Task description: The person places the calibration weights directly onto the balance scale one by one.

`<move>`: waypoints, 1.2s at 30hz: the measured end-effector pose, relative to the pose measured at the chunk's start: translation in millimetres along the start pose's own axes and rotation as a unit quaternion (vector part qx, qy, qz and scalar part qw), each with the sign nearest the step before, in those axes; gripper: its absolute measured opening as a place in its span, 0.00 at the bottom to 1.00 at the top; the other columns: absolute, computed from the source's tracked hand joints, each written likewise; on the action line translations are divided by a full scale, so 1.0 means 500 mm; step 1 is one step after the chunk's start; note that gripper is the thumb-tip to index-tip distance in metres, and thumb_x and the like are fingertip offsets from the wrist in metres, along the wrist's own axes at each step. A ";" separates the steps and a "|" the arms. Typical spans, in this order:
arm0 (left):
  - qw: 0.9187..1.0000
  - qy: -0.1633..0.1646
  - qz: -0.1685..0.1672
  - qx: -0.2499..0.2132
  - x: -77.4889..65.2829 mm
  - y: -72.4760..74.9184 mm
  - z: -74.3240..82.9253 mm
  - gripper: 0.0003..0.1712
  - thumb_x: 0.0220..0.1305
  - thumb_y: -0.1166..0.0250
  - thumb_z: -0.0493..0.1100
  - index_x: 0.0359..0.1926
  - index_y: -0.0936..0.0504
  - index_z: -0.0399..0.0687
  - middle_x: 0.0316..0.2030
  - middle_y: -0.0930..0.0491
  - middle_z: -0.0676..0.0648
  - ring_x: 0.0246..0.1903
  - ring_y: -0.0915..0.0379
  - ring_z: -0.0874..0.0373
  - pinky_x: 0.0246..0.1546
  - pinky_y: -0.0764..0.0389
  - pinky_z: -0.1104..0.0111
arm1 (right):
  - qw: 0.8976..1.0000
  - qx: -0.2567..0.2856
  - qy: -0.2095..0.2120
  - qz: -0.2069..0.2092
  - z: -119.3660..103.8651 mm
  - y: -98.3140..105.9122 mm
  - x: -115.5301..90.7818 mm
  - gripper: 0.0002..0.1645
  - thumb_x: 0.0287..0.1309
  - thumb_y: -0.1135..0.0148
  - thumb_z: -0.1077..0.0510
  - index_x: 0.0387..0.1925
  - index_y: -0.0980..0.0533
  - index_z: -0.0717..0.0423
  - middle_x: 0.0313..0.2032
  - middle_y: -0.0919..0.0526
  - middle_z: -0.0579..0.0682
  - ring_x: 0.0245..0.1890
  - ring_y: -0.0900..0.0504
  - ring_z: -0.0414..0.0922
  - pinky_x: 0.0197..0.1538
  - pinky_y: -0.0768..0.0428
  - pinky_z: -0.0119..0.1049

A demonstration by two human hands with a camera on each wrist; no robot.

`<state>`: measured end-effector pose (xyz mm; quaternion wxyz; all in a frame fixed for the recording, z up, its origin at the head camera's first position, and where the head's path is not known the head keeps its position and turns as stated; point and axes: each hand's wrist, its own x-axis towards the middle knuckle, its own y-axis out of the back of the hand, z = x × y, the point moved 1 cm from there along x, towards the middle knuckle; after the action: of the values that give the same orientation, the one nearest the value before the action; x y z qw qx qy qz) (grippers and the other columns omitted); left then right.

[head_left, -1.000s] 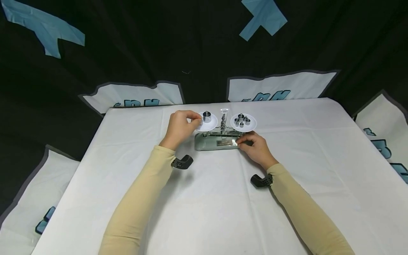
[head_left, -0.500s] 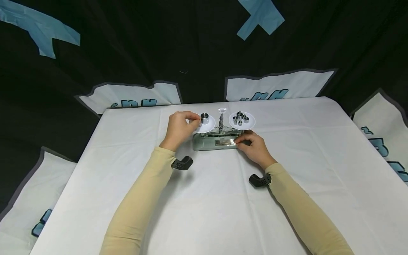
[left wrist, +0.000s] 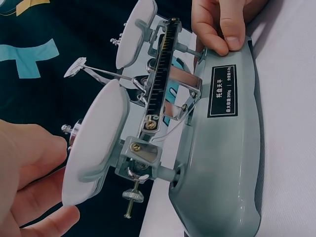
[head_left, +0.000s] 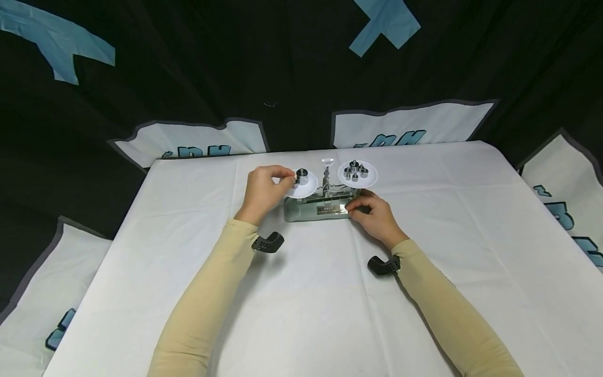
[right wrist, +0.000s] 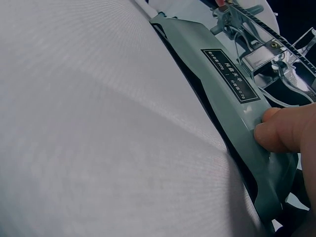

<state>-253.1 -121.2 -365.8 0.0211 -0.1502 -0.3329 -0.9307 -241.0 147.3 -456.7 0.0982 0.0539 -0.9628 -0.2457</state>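
Observation:
A green pan balance [head_left: 308,210] stands on the white-covered table. My left hand [head_left: 264,192] is at the edge of its left pan [head_left: 309,189], with thumb and forefinger pinching a small metal weight [head_left: 295,184], mostly hidden by the fingertips. Beside it on that pan stands a larger metal weight [head_left: 302,177]. Several small weights [head_left: 354,166] are grouped on the right pan [head_left: 372,175]. My right hand [head_left: 374,214] grips the right end of the base. In the right wrist view, the thumb [right wrist: 279,131] presses the base near its black label [right wrist: 230,75].
A ruled beam [left wrist: 162,74] and a centre post [head_left: 326,180] stand between the pans. The white tablecloth [head_left: 301,303] spreads around the balance. Black cloth [head_left: 292,63] hangs behind the table. A black wrist camera sits on each sleeve.
The left pan has sunk a little and the right pan has risen. My left hand stays at the left pan with the small weight; my right hand keeps its grip on the base.

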 end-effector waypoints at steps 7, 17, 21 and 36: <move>1.000 0.020 0.010 0.002 -0.002 0.010 -0.005 0.12 0.65 0.36 0.40 0.45 0.10 0.41 0.46 0.10 0.41 0.56 0.19 0.48 0.58 0.22 0.54 | 1.000 0.002 -0.004 0.000 0.002 0.000 0.000 0.08 0.56 0.35 0.67 0.37 0.15 0.66 0.70 0.29 0.67 0.77 0.39 0.62 0.80 0.45 0.58; 0.999 0.013 0.030 -0.014 -0.009 0.026 0.003 0.14 0.66 0.36 0.41 0.47 0.11 0.39 0.47 0.11 0.39 0.56 0.20 0.47 0.57 0.22 0.51 | 1.000 0.005 -0.011 -0.002 -0.002 0.001 -0.003 0.09 0.57 0.36 0.66 0.38 0.15 0.66 0.71 0.30 0.65 0.76 0.38 0.63 0.80 0.43 0.58; 0.999 0.011 0.033 -0.016 -0.014 0.032 0.005 0.13 0.67 0.36 0.41 0.47 0.11 0.40 0.47 0.11 0.40 0.57 0.20 0.47 0.59 0.23 0.51 | 1.000 0.005 -0.010 -0.002 -0.001 0.000 -0.003 0.09 0.57 0.35 0.67 0.38 0.14 0.66 0.70 0.29 0.65 0.75 0.36 0.63 0.79 0.42 0.58; 0.999 0.036 0.028 -0.011 -0.040 0.099 0.003 0.16 0.68 0.37 0.45 0.50 0.12 0.43 0.52 0.13 0.41 0.61 0.23 0.48 0.61 0.22 0.47 | 1.000 0.004 -0.002 0.004 -0.002 -0.004 -0.001 0.08 0.56 0.35 0.68 0.37 0.15 0.67 0.59 0.20 0.64 0.66 0.26 0.61 0.75 0.35 0.55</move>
<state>-226.5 -160.1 -340.1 0.0574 -0.1262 -0.3177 -0.9380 -240.1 145.4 -456.9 0.0974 0.0499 -0.9642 -0.2417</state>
